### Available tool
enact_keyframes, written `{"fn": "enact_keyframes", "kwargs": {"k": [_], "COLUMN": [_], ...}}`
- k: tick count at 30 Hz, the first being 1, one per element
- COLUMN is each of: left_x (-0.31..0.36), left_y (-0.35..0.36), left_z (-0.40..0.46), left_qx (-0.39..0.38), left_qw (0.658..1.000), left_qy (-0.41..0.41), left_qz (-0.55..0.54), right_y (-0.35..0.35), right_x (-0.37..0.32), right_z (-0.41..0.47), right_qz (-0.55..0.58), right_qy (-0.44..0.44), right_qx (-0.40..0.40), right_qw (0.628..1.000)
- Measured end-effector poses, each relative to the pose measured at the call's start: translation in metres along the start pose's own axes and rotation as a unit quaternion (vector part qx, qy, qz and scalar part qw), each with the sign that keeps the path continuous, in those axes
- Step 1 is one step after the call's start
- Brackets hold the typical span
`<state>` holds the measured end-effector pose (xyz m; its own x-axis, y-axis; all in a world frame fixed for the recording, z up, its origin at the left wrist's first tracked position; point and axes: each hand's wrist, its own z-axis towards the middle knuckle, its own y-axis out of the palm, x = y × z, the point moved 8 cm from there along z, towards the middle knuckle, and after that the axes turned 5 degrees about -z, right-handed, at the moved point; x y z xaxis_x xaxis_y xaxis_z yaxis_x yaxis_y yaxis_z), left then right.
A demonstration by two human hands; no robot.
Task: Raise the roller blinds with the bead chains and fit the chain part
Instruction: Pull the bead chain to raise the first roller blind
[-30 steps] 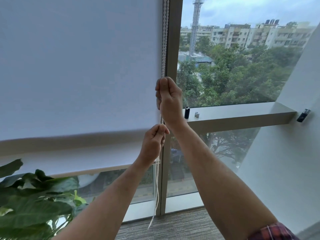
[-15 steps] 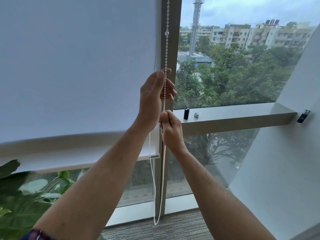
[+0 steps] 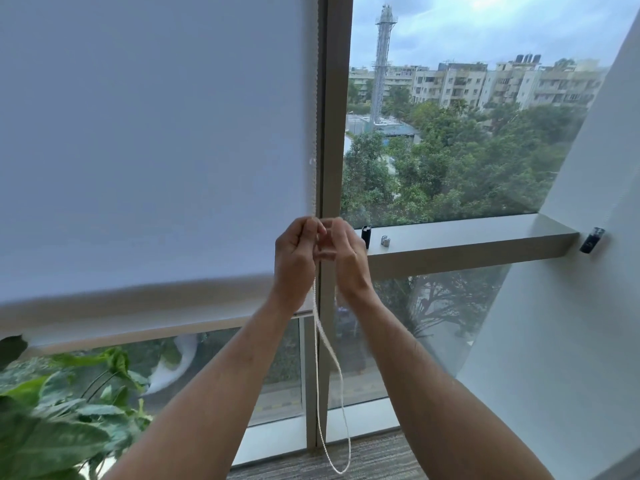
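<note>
A white roller blind (image 3: 149,140) covers the left window pane, its bottom bar (image 3: 138,323) hanging a little above the lower glass. The white bead chain (image 3: 314,133) runs down the blind's right edge beside the grey window post (image 3: 332,98). My left hand (image 3: 294,261) and my right hand (image 3: 349,261) meet side by side at the chain, both closed on it at about the same height. Below them the chain hangs in a loop (image 3: 337,410) that reaches the carpet.
A grey sill (image 3: 467,237) to the right carries a small black cylinder (image 3: 366,236) and a small silver clip (image 3: 385,241). A black fitting (image 3: 591,240) sits on the white wall at right. A leafy plant (image 3: 59,420) fills the lower left.
The hands have alternated pulls on the chain: the left went up, then came down level with the right. The blind's bottom bar has risen a little and the loop hangs lower.
</note>
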<state>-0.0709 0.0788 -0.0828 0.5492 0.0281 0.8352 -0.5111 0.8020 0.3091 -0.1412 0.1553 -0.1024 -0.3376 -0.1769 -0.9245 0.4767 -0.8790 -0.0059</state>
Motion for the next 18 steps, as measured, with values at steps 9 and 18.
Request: {"fn": "enact_keyframes", "kwargs": {"k": [9,18], "left_x": [-0.031,-0.056], "left_y": [-0.014,-0.034], "left_z": [-0.023,-0.024], "left_qx": [-0.011,-0.073], "left_qw": [0.998,0.993], "left_qy": [-0.018,-0.064], "left_qz": [0.053,0.070], "right_y": [0.029,0.019], "right_x": [-0.072,-0.029], "right_z": [0.023,-0.004], "right_qz": [0.100,0.028], "right_qy": [-0.057,-0.079], "right_qx": [-0.052,-0.013], "right_qw": [0.992,0.996]}}
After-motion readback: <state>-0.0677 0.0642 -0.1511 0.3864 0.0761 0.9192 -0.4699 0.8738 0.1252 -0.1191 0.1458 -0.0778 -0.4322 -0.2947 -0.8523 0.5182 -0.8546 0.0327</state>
